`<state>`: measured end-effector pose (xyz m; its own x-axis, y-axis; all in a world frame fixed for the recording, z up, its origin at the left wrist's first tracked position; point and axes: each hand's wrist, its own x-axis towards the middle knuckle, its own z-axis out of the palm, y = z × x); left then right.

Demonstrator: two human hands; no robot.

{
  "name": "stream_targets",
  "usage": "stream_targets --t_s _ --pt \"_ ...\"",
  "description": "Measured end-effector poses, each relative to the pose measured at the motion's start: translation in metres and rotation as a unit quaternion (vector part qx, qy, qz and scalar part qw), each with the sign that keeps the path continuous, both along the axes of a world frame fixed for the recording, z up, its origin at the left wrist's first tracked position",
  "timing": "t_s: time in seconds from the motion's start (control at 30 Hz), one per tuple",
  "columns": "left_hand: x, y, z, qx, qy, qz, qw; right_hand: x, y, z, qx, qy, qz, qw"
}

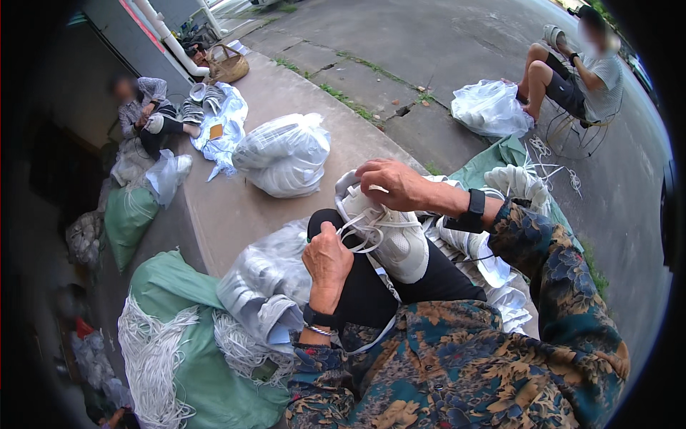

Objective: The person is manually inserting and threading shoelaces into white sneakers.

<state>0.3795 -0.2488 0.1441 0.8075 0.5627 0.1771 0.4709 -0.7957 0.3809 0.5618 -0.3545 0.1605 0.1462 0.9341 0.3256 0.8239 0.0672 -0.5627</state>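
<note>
A white sneaker (401, 252) rests on my dark-trousered lap, toe toward me, its opening facing away. White shoelace (368, 230) runs through its eyelets and loops out loosely to the left. My left hand (329, 263) is closed in a pinch on that lace, just left of the shoe. Over the opening and upper eyelets, my right hand (395, 184) bends its fingers in a pinch, with a bit of white lace showing at the fingertips. The fingertips of both hands are partly hidden.
Beside my left leg lie a clear bag of shoes (261, 275) and a green sack (182, 286) draped with bundles of white laces (153, 357). Another filled bag (286, 154) stands ahead. More shoes (511, 186) lie at right. Two people (593, 89) sit farther off, handling shoes.
</note>
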Motion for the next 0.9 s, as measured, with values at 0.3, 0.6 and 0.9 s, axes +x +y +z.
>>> stream_targets --t_s 0.3,0.6,0.9 --pt "-0.046 -0.006 -0.010 -0.504 -0.091 0.076 0.855 -0.036 0.017 -0.021 0.026 -0.187 0.027 0.982" --pt "-0.103 -0.064 -0.066 -0.786 -0.090 -0.029 0.611 -0.165 0.032 -0.014 0.095 -0.082 0.234 0.964" --pt "-0.025 -0.031 -0.018 -0.465 -0.164 -0.012 0.870 0.004 0.013 -0.017 -0.030 -0.009 -0.051 0.998"
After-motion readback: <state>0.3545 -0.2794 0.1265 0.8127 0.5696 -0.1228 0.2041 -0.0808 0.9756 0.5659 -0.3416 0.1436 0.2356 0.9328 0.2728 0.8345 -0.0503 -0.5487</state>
